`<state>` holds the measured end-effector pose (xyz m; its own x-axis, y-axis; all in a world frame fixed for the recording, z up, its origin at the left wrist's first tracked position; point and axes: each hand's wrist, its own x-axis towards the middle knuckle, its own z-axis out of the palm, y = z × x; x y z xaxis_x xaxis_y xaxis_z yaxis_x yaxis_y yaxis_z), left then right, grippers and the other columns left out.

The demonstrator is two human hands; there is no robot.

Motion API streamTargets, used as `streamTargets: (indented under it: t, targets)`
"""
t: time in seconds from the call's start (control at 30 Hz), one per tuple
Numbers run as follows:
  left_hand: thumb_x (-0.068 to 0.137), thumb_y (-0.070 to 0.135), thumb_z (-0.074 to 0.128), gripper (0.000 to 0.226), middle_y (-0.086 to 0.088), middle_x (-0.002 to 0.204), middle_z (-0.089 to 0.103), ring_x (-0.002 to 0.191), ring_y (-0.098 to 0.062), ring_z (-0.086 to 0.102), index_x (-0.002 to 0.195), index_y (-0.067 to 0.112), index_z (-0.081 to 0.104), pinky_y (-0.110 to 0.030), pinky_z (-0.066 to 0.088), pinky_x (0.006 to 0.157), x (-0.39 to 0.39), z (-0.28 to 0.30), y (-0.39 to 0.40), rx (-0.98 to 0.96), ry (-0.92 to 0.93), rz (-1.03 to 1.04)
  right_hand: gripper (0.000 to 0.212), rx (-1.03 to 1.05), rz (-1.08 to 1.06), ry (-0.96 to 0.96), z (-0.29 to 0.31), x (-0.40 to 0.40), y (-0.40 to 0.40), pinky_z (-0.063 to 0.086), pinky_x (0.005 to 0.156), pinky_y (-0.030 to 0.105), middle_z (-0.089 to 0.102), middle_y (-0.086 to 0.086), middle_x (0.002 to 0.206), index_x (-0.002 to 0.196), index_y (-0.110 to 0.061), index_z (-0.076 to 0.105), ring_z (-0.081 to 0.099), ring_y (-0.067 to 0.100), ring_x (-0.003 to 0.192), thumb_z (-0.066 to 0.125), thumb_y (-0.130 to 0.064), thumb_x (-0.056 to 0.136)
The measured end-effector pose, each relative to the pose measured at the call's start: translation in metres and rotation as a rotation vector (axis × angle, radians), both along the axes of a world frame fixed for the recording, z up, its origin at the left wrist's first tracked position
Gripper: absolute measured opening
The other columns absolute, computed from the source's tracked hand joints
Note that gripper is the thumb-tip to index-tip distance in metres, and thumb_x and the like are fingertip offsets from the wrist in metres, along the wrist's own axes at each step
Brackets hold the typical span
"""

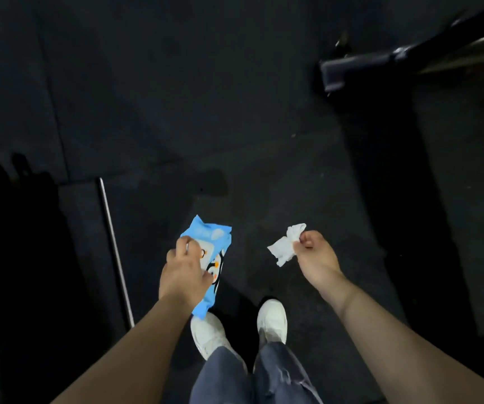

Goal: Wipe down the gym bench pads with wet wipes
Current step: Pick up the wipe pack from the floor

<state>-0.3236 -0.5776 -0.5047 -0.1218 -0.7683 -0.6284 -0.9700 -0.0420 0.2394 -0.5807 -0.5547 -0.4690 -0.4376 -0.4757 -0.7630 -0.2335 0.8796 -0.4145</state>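
My left hand (183, 272) grips a blue pack of wet wipes (216, 243) with a penguin picture, held over the dark floor in front of my feet. My right hand (316, 255) pinches a crumpled white wipe (285, 246) between thumb and fingers, at about the same height and a short way to the right of the pack. A long black bench pad (404, 176) runs down the right side of the view, past my right forearm.
Dark rubber floor (176, 97) lies ahead. A black equipment foot with a frame bar (360, 67) stands at the upper right. A thin metal rod (115, 252) and a dark bulky shape (16, 258) are at the left. My white shoes (273, 319) stand below.
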Motion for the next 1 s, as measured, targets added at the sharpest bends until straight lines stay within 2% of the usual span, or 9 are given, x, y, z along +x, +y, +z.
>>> streamTargets:
  t: [0.17,0.27,0.33,0.43,0.53,0.7,0.83,1.0]
  targets:
    - [0.083,0.029,0.068,0.05,0.003,0.139,0.031,0.106,-0.021,0.044,0.125,0.016,0.046,-0.033,0.051,0.081,0.029,0.154,-0.052,-0.089,-0.008,-0.061,0.005,-0.098,0.081,0.067,0.155,-0.007,-0.047,0.036,0.059,0.019,0.059,-0.01,0.09,0.099,-0.022,0.053,0.051,-0.002,0.075,0.05,-0.023,0.095]
    - [0.08,0.026,0.069,0.048,0.002,0.133,0.037,0.106,-0.023,0.044,0.121,0.014,0.047,-0.035,0.049,0.077,0.043,0.244,-0.081,-0.143,0.013,-0.054,0.004,-0.201,0.082,0.102,0.246,-0.006,-0.07,0.035,0.06,0.018,0.054,-0.014,0.083,0.1,-0.02,0.053,0.05,0.0,0.072,0.053,-0.022,0.096]
    - [0.079,0.024,0.068,0.047,0.001,0.131,0.037,0.105,-0.025,0.044,0.119,0.014,0.045,-0.037,0.048,0.076,0.051,0.292,-0.1,-0.174,0.01,-0.072,0.005,-0.272,0.078,0.107,0.295,-0.007,-0.082,0.036,0.059,0.015,0.055,-0.012,0.08,0.099,-0.017,0.053,0.052,0.004,0.073,0.054,-0.021,0.096]
    - [0.082,0.032,0.068,0.05,0.001,0.13,0.037,0.107,-0.025,0.045,0.121,0.015,0.044,-0.038,0.051,0.079,0.057,0.346,-0.127,-0.218,-0.043,-0.112,0.006,-0.333,0.11,0.1,0.347,-0.011,-0.098,0.037,0.057,0.015,0.057,-0.008,0.079,0.097,-0.016,0.054,0.052,0.002,0.069,0.055,-0.021,0.095]
    - [0.083,0.042,0.068,0.052,0.003,0.128,0.038,0.109,-0.023,0.046,0.122,0.018,0.044,-0.036,0.051,0.084,0.056,0.382,-0.155,-0.224,-0.077,-0.145,0.006,-0.352,0.159,0.093,0.378,-0.023,-0.12,0.039,0.058,0.019,0.06,-0.003,0.08,0.096,-0.015,0.055,0.053,0.007,0.068,0.058,-0.021,0.094]
    - [0.081,0.038,0.067,0.047,0.006,0.128,0.038,0.107,-0.021,0.046,0.118,0.02,0.045,-0.036,0.051,0.083,0.046,0.412,-0.203,-0.217,-0.104,-0.142,0.007,-0.352,0.187,0.075,0.401,-0.055,-0.179,0.04,0.06,0.022,0.062,-0.003,0.08,0.09,-0.018,0.057,0.055,0.01,0.069,0.061,-0.023,0.092]
    - [0.081,0.037,0.068,0.045,0.006,0.127,0.038,0.106,-0.019,0.046,0.116,0.021,0.045,-0.034,0.052,0.081,0.033,0.423,-0.25,-0.212,-0.079,-0.081,0.008,-0.331,0.122,0.007,0.414,-0.088,-0.23,0.048,0.075,0.034,0.063,0.0,0.078,0.087,-0.021,0.06,0.059,0.018,0.075,0.065,-0.025,0.09]
    - [0.079,0.036,0.071,0.043,0.005,0.122,0.037,0.105,-0.02,0.047,0.111,0.023,0.045,-0.034,0.05,0.079,0.015,0.435,-0.333,-0.241,-0.079,-0.021,0.009,-0.35,0.147,-0.003,0.43,-0.118,-0.31,0.052,0.082,0.04,0.068,0.002,0.086,0.09,-0.017,0.063,0.065,0.02,0.083,0.064,-0.026,0.09]
